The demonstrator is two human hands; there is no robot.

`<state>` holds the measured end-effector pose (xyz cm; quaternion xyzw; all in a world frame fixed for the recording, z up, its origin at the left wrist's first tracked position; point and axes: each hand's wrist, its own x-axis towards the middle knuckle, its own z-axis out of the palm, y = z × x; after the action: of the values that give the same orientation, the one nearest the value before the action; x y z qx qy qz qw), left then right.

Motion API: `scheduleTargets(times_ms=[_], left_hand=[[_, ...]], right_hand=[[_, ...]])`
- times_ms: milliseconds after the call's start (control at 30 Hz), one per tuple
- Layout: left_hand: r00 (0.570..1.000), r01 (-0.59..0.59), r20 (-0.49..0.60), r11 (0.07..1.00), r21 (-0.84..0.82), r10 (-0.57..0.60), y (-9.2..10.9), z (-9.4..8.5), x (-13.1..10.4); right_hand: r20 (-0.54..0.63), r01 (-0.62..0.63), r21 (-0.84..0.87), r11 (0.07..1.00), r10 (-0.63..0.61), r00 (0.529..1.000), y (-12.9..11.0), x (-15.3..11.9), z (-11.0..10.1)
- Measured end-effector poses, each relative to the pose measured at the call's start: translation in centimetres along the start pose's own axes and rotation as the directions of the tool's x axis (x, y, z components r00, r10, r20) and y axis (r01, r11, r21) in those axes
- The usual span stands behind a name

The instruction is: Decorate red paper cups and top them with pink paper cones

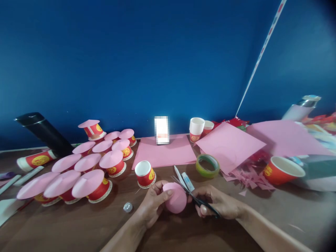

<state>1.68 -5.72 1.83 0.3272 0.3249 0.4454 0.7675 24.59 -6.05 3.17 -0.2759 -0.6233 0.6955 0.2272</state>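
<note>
A pink disc [176,203] sits near six o'clock in view. At its nine o'clock, the left hand [154,203] pinches it between thumb and fingers; at three, the right hand [212,199] curls round scissors [195,199], blades by the disc's one-o'clock edge. The step looks like cutting; the next move seems to call for a steady pinch and a controlled snip. Outward on the surface [78,227]: an uncapped cup [145,179] at ten, tape [207,173] near two.
</note>
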Motion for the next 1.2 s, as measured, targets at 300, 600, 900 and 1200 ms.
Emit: scheduleTargets(times_ms=[300,600,900,1200], left_hand=[[1.0,-0.009,0.027,1.0,0.006,0.009,-0.27,-0.25,0.09],[0.998,-0.014,0.057,1.0,0.027,0.013,-0.25,0.01,0.1],[0.999,-0.007,0.043,0.999,0.032,0.006,-0.15,-0.01,0.14],[1.0,0.0,0.031,0.999,0.041,-0.001,-0.11,0.13,0.16]], right_hand=[[0.003,0.006,-0.022,1.0,-0.006,1.0,0.3,0.04,-0.11],[-0.011,-0.007,-0.057,0.998,0.007,1.0,-0.28,0.0,0.0],[-0.011,-0.018,-0.058,0.998,0.018,1.0,-0.15,0.06,-0.11],[0.004,-0.027,-0.09,0.996,0.028,1.0,-0.52,0.09,-0.01]])
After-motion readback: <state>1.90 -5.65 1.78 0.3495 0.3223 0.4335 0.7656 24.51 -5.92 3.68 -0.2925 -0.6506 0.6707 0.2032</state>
